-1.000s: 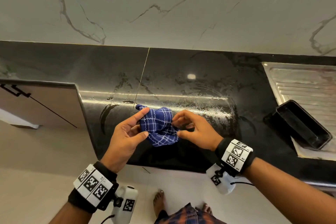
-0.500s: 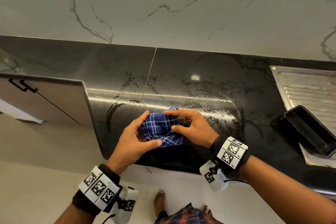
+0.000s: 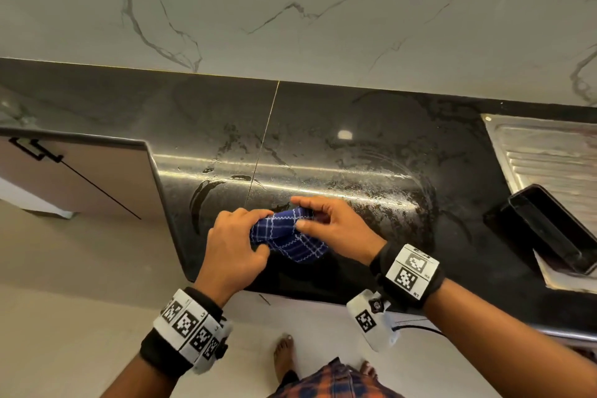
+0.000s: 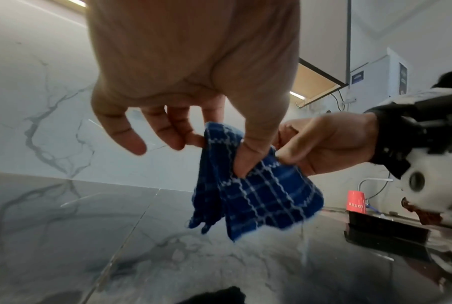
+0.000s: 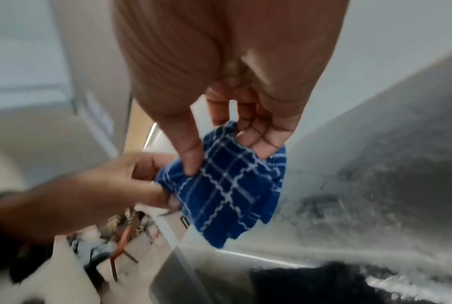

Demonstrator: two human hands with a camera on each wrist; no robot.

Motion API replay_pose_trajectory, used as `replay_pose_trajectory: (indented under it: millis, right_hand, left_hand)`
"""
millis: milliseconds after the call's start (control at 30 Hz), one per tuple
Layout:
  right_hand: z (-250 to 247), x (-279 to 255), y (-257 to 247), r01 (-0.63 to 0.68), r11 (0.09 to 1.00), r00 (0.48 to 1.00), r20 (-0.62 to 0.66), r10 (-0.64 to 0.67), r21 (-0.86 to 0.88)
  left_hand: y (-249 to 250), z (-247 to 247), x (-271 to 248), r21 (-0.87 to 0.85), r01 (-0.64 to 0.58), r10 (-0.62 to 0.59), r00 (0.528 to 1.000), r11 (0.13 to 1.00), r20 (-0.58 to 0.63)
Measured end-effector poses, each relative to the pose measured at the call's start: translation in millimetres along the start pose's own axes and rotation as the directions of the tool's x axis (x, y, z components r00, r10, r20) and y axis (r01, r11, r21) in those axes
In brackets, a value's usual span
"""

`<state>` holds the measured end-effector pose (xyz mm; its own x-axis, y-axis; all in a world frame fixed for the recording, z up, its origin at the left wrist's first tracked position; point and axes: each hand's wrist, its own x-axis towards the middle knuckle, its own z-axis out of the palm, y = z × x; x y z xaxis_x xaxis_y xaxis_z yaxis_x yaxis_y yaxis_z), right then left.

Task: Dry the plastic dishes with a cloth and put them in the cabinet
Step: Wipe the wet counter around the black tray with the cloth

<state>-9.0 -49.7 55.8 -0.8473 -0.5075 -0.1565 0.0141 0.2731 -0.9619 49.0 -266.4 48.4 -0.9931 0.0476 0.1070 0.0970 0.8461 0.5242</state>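
A blue checked cloth (image 3: 286, 236) hangs bunched between both hands just above the black countertop (image 3: 355, 145). My left hand (image 3: 237, 241) pinches its left side between thumb and fingers, as the left wrist view shows on the cloth (image 4: 256, 193). My right hand (image 3: 326, 224) pinches the cloth's upper right edge; in the right wrist view thumb and fingers clamp the cloth (image 5: 229, 191). A black plastic rectangular dish (image 3: 555, 229) lies at the right on the steel drainboard (image 3: 549, 155), apart from both hands.
The countertop carries wet streaks in the middle. A beige cabinet door (image 3: 74, 178) with a black handle lies below the counter's left end. A marble wall (image 3: 290, 10) with a socket stands behind. A red cup (image 4: 356, 200) stands far right in the left wrist view.
Both hands closed in on the cloth and bunched it tighter; the left hand turned palm-down over its left side. The view shifted slightly left, so the dish sits further right.
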Motion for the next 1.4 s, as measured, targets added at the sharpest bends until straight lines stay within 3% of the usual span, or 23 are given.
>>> replay_pose_trajectory:
  millis: [33,100,167,233,300,400,433,533,600,700,800,933,1100,1267,1333,1400]
  right_hand:
    - [1,-1,1,0.014,0.988,1.0,0.012,-0.012,-0.154]
    - [6,-2,-2,0.047,0.871,0.999,0.027,-0.039,-0.488]
    - [14,-4,-9,0.046,0.756,0.998,0.065,-0.004,-0.653]
    - [19,-4,-13,-0.015,0.76,0.988,0.106,0.11,-0.649]
    - [20,0,-11,-0.086,0.79,0.974,0.114,0.194,-0.607]
    - [24,13,1,-0.176,0.799,0.946,0.125,0.298,-0.575]
    - [28,16,8,-0.201,0.788,0.942,0.106,0.318,-0.582]
    - [40,20,28,-0.162,0.741,0.973,0.02,0.23,-0.652]
    - [48,15,32,-0.036,0.724,0.998,0.005,0.055,-0.689]
    - [60,12,39,0.201,0.659,0.98,0.144,-0.14,-0.725]
    - [75,14,54,0.265,0.524,0.96,0.272,-0.066,-0.809]
    - [97,7,71,0.294,0.337,0.956,0.281,-0.086,-0.894]
    - [112,17,71,0.258,0.319,0.966,0.236,-0.108,-0.912]
    - [138,32,66,0.365,0.277,0.931,0.354,-0.091,-0.889]
    - [128,44,63,0.421,0.256,0.906,0.414,-0.082,-0.87]
    - [102,70,58,0.377,0.247,0.925,0.378,-0.045,-0.893]
  left_hand:
    - [1,-1,-3,0.055,0.004,-0.004,1.0,0.998,0.003]
    - [1,-2,-7,0.089,-0.012,0.01,1.0,0.996,0.026]
    - [-5,-2,-6,-0.01,0.001,0.0,0.992,1.0,0.124]
    - [-12,-3,-4,-0.27,0.145,-0.073,0.963,0.952,0.259]
    - [-18,-3,-3,-0.468,0.305,-0.137,0.923,0.829,0.359]
    - [-31,9,-3,-0.586,0.461,-0.237,0.876,0.667,0.42]
    - [-36,15,-2,-0.568,0.475,-0.258,0.869,0.672,0.422]
    - [-53,27,-2,-0.336,0.38,-0.262,0.901,0.862,0.345]
    - [-60,26,-2,-0.235,0.307,-0.237,0.929,0.922,0.285]
    - [-72,22,-4,-0.132,0.196,-0.161,0.958,0.972,0.235]
    - [-81,18,-6,-0.071,0.177,-0.152,0.951,0.982,0.269]
    - [-89,11,-7,-0.032,0.137,-0.124,0.957,0.99,0.264]
    - [-115,-1,-5,0.127,0.163,-0.189,0.956,0.978,0.227]
    - [-151,-18,2,0.185,0.272,-0.313,0.918,0.944,0.246]
    - [-158,-20,3,0.168,0.31,-0.348,0.888,0.936,0.3]
    - [-160,-19,2,0.144,0.323,-0.354,0.871,0.935,0.341]
